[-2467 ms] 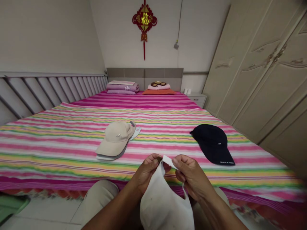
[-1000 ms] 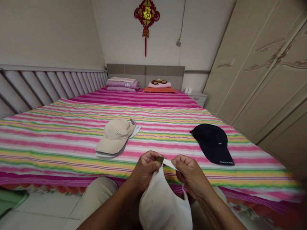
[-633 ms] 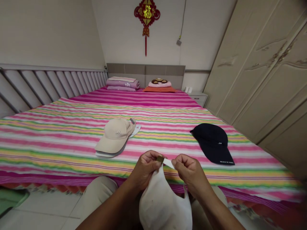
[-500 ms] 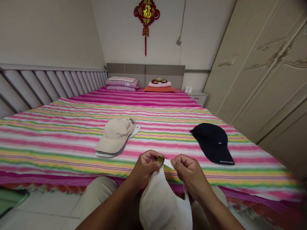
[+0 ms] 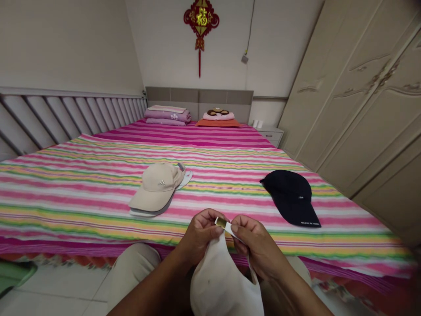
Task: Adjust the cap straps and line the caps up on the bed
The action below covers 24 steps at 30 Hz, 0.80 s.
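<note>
A white cap [image 5: 223, 281] hangs between my hands above my lap, its rear opening turned up toward the bed. My left hand [image 5: 205, 230] pinches the cap's edge beside a gold-coloured metal buckle [image 5: 221, 222]. The white strap [image 5: 229, 228] passes at the buckle, and my right hand [image 5: 255, 241] grips its other side between thumb and fingers. Farther forward on the bed, a beige cap [image 5: 159, 182] rests on top of another pale cap [image 5: 144, 213]. A black cap [image 5: 291, 193] lies to the right, brim toward me.
A striped sheet [image 5: 217, 175] covers the bed. Folded purple bedding [image 5: 167, 116] and an orange-and-pink pile [image 5: 219, 118] sit by the headboard [image 5: 226, 98]. A metal railing [image 5: 82, 112] runs along the left, a wardrobe [image 5: 355, 101] along the right. Something green [image 5: 15, 276] stands at lower left.
My right hand has moved left, closer to my left hand. More of the strap's white end now shows at the left of the buckle. The caps on the bed stay put.
</note>
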Available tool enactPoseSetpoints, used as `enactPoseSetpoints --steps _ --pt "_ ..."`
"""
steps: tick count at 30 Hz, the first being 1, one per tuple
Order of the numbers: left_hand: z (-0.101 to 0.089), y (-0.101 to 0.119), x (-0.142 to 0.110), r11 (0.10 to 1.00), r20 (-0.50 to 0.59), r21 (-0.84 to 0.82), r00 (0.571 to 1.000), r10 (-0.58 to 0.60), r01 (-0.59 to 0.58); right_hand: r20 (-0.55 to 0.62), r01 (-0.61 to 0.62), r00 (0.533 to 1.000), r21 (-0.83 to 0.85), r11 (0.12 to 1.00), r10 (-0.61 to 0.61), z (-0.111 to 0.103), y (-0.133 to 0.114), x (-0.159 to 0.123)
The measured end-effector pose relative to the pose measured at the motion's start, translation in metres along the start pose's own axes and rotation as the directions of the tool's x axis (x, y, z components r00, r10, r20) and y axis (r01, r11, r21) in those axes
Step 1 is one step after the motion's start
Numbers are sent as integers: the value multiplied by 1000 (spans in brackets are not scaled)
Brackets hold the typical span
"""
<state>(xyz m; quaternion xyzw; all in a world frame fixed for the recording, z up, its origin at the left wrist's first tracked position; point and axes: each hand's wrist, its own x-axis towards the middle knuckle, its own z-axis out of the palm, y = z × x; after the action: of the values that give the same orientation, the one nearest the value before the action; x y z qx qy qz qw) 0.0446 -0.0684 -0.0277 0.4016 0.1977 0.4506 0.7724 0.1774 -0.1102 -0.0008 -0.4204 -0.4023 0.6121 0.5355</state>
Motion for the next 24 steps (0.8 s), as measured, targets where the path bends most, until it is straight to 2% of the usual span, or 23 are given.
enactPoseSetpoints --steps 5,11,16,20,24 --pt "-4 -1 -1 1000 37 4 999 -7 7 1 3 1000 -3 1000 -3 1 5 0" --pt "-9 1 -1 999 14 -41 999 33 -32 153 -112 981 -76 991 123 -10 -4 -2" --pt "-13 -1 0 999 19 28 999 45 -46 55 -148 987 -91 985 153 -11 -2 -1" --pt "-16 -4 0 993 91 115 996 3 -13 84 -144 986 -34 989 146 -7 0 1" --pt "-20 -4 0 991 91 120 995 40 -51 95 -156 984 58 986 150 -7 -4 -1"
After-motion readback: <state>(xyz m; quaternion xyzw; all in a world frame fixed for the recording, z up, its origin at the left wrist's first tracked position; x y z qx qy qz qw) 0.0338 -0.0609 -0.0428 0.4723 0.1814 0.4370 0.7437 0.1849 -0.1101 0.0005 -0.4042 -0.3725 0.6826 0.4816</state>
